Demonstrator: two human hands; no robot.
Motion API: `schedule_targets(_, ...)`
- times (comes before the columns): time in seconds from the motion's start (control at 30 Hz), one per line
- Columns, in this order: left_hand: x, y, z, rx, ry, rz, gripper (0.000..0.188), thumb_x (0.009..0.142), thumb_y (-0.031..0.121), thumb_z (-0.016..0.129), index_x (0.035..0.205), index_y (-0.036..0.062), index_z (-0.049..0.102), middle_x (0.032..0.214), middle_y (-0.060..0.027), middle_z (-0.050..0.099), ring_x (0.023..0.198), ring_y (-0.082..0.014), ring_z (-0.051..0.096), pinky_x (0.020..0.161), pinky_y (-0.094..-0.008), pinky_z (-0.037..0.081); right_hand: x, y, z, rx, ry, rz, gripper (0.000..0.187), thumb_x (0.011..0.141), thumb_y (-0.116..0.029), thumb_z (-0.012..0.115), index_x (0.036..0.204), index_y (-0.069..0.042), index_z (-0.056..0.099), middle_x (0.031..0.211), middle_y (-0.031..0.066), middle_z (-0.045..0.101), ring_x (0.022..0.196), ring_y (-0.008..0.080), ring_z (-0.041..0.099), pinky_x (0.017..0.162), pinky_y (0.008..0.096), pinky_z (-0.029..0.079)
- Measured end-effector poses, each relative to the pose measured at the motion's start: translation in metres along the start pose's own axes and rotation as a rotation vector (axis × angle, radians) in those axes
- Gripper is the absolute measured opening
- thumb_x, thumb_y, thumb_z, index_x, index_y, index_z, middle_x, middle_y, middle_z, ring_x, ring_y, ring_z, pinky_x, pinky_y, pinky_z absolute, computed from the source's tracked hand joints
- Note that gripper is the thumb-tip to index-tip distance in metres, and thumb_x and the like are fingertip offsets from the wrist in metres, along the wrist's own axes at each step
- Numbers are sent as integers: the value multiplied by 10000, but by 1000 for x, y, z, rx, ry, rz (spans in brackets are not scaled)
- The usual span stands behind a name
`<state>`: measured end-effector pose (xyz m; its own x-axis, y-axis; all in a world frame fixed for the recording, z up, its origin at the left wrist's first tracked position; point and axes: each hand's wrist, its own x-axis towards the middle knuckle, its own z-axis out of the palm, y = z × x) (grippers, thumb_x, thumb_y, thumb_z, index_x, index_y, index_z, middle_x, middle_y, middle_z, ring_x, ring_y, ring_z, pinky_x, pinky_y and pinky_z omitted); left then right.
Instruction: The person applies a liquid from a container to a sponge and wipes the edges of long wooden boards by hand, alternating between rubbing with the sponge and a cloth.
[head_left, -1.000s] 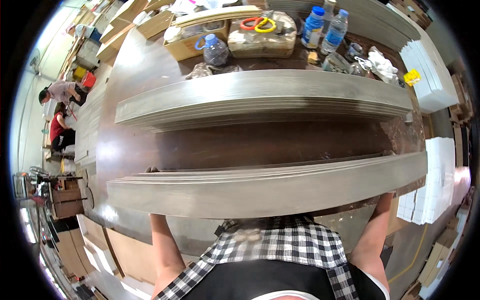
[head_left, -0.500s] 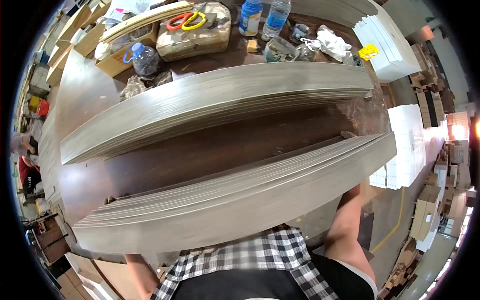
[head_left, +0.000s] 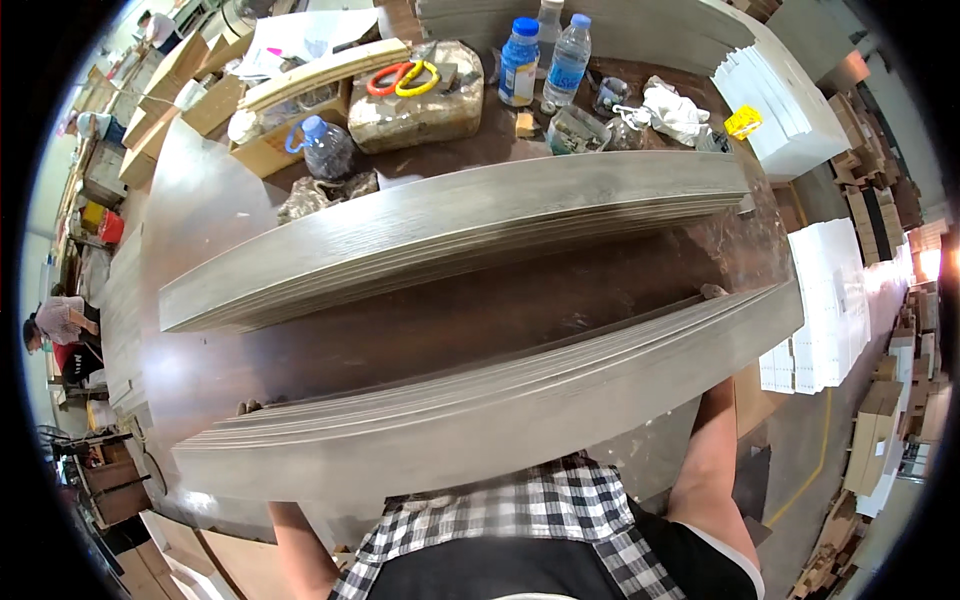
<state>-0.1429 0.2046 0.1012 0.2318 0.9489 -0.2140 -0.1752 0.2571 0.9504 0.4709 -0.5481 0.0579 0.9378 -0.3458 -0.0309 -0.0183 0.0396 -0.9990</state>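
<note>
A stack of long grey planks (head_left: 480,440) with a faint wood grain lies across the near side, its edges slightly fanned. My left hand (head_left: 248,407) grips it near the left end; only fingertips show over the far edge. Toward the right end my right hand (head_left: 713,291) has its fingertips curled over the same edge. Thumbs and palms are hidden beneath or behind the planks, while both forearms come up from below. Beyond a strip of brown tabletop (head_left: 440,310) rests a second stack of similar grey planks (head_left: 460,215), apart from the held one.
Behind the far stack stand a wrapped block (head_left: 420,125) with scissors (head_left: 404,80), a blue-capped jug (head_left: 327,148), a blue bottle (head_left: 519,65), a clear bottle (head_left: 569,62) and a white cloth (head_left: 675,112). White stacked sheets (head_left: 825,305) stand right. Another person (head_left: 62,320) is far left.
The whole view has shifted, so the table items appear lower and farther right. Both hands keep their hold on the near stack, which has hardly moved against the far one.
</note>
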Motion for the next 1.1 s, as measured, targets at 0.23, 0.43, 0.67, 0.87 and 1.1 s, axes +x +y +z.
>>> schedule_targets(0.23, 69, 126, -39, 33, 310, 250, 511, 1045, 333, 375, 1411, 5, 517, 1357, -176, 584, 1233, -348, 571, 1068, -454, 481, -8, -2, -49, -38, 128, -126, 449, 1050, -358, 477, 1313, -10, 581, 1238, 96, 643, 1149, 237, 592, 1002, 393, 487)
schedule_targets(0.43, 32, 235, 104, 496, -153, 1011, 548, 1050, 302, 339, 1467, -36, 447, 1469, -191, 501, 1373, -338, 466, 1194, -413, 334, -111, -2, 1, -466, 162, -350, 387, 1046, -249, 497, 1328, 4, 577, 1284, 125, 625, 1209, 237, 563, 1074, 365, 416)
schedule_targets(0.67, -141, 226, 362, 856, -1366, 1196, 679, 881, 443, 645, 1383, 0, 537, 1422, -207, 527, 1369, -407, 456, 1156, -518, 341, -119, -31, 16, -435, 199, -398, 295, 971, -77, 523, 1232, 4, 636, 1182, 142, 671, 1099, 257, 628, 996, 358, 466)
schedule_targets(0.87, -232, 199, 431, 1162, -1643, 1190, 911, 808, 552, 748, 1465, 9, 424, 1485, -233, 439, 1405, -454, 372, 1129, -551, 345, -131, -35, 28, -416, 230, -309, 282, 994, -183, 506, 1191, -35, 643, 1167, 124, 669, 1138, 258, 602, 1025, 386, 434)
schedule_targets(1.1, -273, 163, 514, 1105, -1626, 1107, 968, 801, 609, 723, 1469, -14, 401, 1455, -249, 470, 1356, -473, 435, 1115, -536, 370, -70, -100, -17, 285, 42, 85, 371, 1009, -244, 568, 1309, -29, 602, 1137, 60, 685, 1009, 169, 638, 909, 323, 518)
